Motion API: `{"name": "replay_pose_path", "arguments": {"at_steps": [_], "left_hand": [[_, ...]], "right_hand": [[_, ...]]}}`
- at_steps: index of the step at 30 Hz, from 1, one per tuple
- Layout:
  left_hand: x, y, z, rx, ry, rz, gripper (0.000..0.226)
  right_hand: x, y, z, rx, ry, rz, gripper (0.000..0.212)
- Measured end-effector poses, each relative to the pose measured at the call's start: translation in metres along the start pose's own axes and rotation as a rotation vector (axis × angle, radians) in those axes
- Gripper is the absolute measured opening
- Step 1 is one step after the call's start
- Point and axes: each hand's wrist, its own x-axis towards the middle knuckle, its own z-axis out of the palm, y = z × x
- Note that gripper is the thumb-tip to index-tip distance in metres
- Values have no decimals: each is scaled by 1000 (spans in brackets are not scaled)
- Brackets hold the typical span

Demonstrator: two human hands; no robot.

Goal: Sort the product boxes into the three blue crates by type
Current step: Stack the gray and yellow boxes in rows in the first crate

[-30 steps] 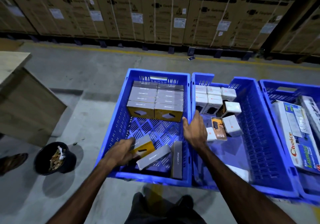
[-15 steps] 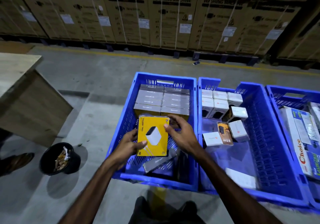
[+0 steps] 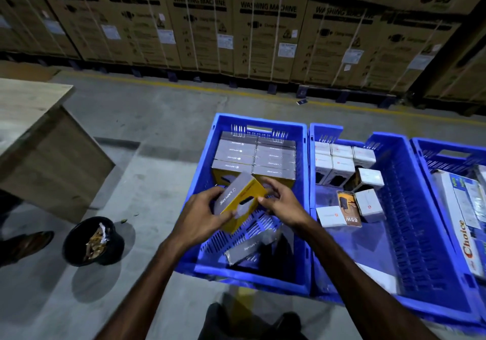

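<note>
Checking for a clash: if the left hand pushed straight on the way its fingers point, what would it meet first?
Probably the stacked grey-and-yellow boxes at the far end of the left crate; the left hand already holds a yellow box. Depth is unclear.

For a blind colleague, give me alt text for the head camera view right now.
Both hands, left hand and right hand, hold a yellow and grey box tilted over the left blue crate, which holds matching boxes. White boxes sit in the middle crate.
</note>
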Motion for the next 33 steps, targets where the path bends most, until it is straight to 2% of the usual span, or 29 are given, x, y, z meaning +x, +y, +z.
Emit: {"name": "replay_pose_path", "arguments": {"at_steps": [3,6,10,12,14,18,21,24,29,33], "left_hand": [[6,5,-11,104,-34,100,43],[22,3,-19,304,-35,232,49],[68,-14,-20,645,-92,374,46],[90,-22,-19,812,-112,400,40],[108,-28,-19,867,-166,367,38],[134,-36,-12,917,-277,302,33],[150,-43,-2,951,-280,299,27],[157,-47,5,923,-255,269,59],[163,-53,20,1096,-206,318,84],[165,-54,33,1150,-148,240,106]], "right_hand": [[3,-2,1,-115,-29,-82,60],[2,-6,-6,-473,32,-150,66],[-3,-14,-29,-852,269,-293,46],[-3,-17,-43,-984,413,-290,42],[-2,-15,-59,-1043,518,-246,43],[-5,9,-78,-1024,539,-76,52],[-5,35,-72,-852,565,-9,53],[-1,45,-59,-711,628,7,50],[-2,48,-56,-623,701,-44,46],[-1,50,-55,-622,719,-61,45]]}}
